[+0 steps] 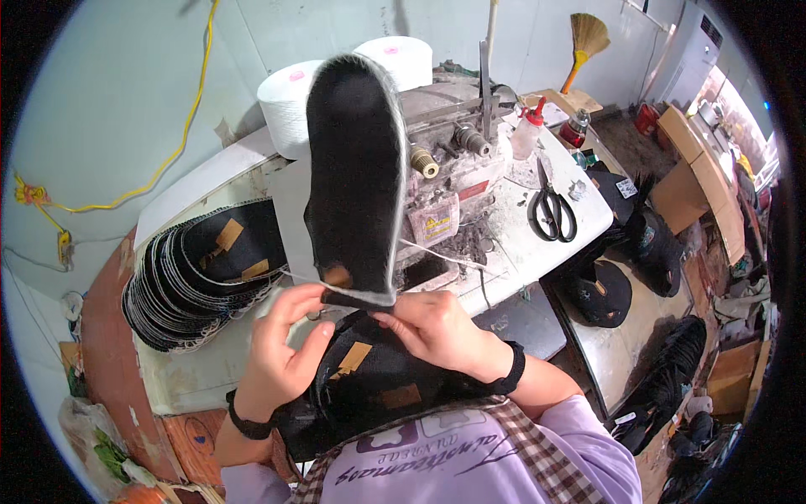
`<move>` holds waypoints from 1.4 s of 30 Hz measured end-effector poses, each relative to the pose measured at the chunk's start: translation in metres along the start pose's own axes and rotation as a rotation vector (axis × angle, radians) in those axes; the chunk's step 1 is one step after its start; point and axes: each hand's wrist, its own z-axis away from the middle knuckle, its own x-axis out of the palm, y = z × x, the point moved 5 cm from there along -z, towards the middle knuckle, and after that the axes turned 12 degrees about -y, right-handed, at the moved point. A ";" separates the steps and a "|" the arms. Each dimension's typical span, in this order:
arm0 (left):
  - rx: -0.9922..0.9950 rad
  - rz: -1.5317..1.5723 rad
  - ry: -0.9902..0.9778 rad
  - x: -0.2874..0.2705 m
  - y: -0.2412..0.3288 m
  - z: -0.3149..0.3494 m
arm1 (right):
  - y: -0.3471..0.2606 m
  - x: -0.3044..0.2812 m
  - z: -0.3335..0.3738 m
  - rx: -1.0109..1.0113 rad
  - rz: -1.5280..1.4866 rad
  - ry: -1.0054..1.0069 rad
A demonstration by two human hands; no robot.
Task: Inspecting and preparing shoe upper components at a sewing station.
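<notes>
A long, sole-shaped black fabric piece (353,160) with white stitching along its edge stands upright in front of me. My right hand (437,329) pinches its lower right corner between thumb and fingers. At the lower left corner, the fingertips of my left hand (290,349) touch the edge, with the thumb spread apart below. White thread crosses the bottom of the piece near these fingers. On my lap, just under both hands, lie more black fabric pieces (353,395) with tan tabs. Behind the raised piece is a lint-covered sewing machine (462,181), partly hidden.
A fanned stack of white-edged black pieces (164,277) lies to the left. White thread cones (285,105) stand behind. On the right of the worktable are black-handled scissors (552,214) and a red-topped bottle (528,134). Further right are black piles (672,370) and cardboard (701,181).
</notes>
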 end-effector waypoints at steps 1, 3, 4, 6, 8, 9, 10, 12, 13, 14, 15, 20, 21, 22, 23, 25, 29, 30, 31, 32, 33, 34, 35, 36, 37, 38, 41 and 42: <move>0.043 0.332 0.015 0.002 0.000 0.002 | 0.005 0.003 0.001 0.036 -0.011 -0.045; 0.110 0.689 -0.090 0.005 -0.001 -0.003 | 0.016 0.009 0.003 0.063 -0.045 -0.024; 0.108 0.690 -0.090 0.006 -0.004 -0.007 | 0.025 0.012 0.006 0.054 -0.071 0.040; 0.075 1.182 -0.079 0.013 -0.016 -0.016 | 0.041 0.019 0.008 0.077 -0.045 0.047; 0.033 1.317 -0.033 0.004 -0.039 -0.024 | 0.029 0.009 0.004 0.030 0.161 0.096; 0.081 1.295 -0.042 -0.007 -0.044 -0.029 | 0.030 0.010 0.003 0.032 0.165 0.096; 0.129 1.274 -0.053 -0.015 -0.045 -0.036 | 0.031 0.013 0.002 -0.016 0.104 0.107; 0.098 0.535 0.189 -0.033 -0.039 -0.043 | 0.028 0.008 -0.002 -0.052 0.057 0.069; 0.156 0.034 0.273 -0.046 -0.035 -0.044 | 0.029 0.010 -0.002 -0.083 0.104 0.081; 0.207 -0.470 0.346 -0.053 -0.027 -0.047 | 0.029 0.012 -0.003 -0.114 0.149 0.093; 0.355 -0.492 0.547 -0.054 -0.019 -0.047 | 0.029 0.012 -0.003 -0.117 0.148 0.092; 0.126 0.314 0.401 -0.066 -0.031 -0.075 | 0.032 0.014 -0.006 -0.175 0.206 0.124; 0.103 0.265 0.376 -0.072 -0.028 -0.076 | 0.031 0.014 -0.008 -0.178 0.206 0.124; 0.078 0.217 0.349 -0.078 -0.019 -0.078 | 0.031 0.014 -0.012 -0.165 0.241 0.111; 0.126 0.216 0.373 -0.081 -0.009 -0.081 | 0.030 0.014 -0.015 -0.151 0.278 0.101; 0.023 0.076 0.315 -0.093 0.014 -0.062 | 0.026 0.014 -0.024 -0.138 0.274 0.105; 0.079 -0.491 0.120 -0.072 0.058 -0.022 | 0.028 0.009 -0.031 -0.110 0.325 0.104; 0.126 -0.480 0.106 -0.062 0.064 -0.017 | 0.030 0.006 -0.030 -0.101 0.324 0.107; 0.177 -0.501 0.140 -0.050 0.063 -0.012 | 0.033 0.002 -0.028 -0.089 0.338 0.106; 0.216 -0.530 0.190 -0.041 0.059 -0.001 | 0.031 0.000 -0.029 -0.095 0.342 0.100; 0.294 -0.714 0.125 -0.030 0.057 0.007 | 0.031 -0.003 -0.029 -0.079 0.333 0.081; 0.380 -0.892 0.052 -0.018 0.051 0.012 | 0.031 -0.005 -0.027 -0.079 0.330 0.082; 0.420 -0.750 0.077 -0.011 0.039 0.016 | 0.030 -0.008 -0.025 -0.073 0.257 0.102; 0.410 -0.756 0.082 -0.002 0.032 0.014 | 0.029 -0.010 -0.025 -0.065 0.184 0.122; 0.303 -0.572 0.119 0.001 0.021 0.004 | 0.029 -0.010 -0.023 -0.025 0.100 0.185; 0.195 -0.395 0.160 0.002 0.010 -0.004 | 0.027 -0.004 -0.018 -0.032 0.097 0.183; 0.058 -0.262 0.332 -0.009 -0.027 -0.030 | 0.023 0.016 -0.007 -0.010 0.094 0.123; -0.021 -0.158 0.393 -0.019 -0.036 -0.039 | 0.022 0.028 -0.006 -0.031 0.145 -0.049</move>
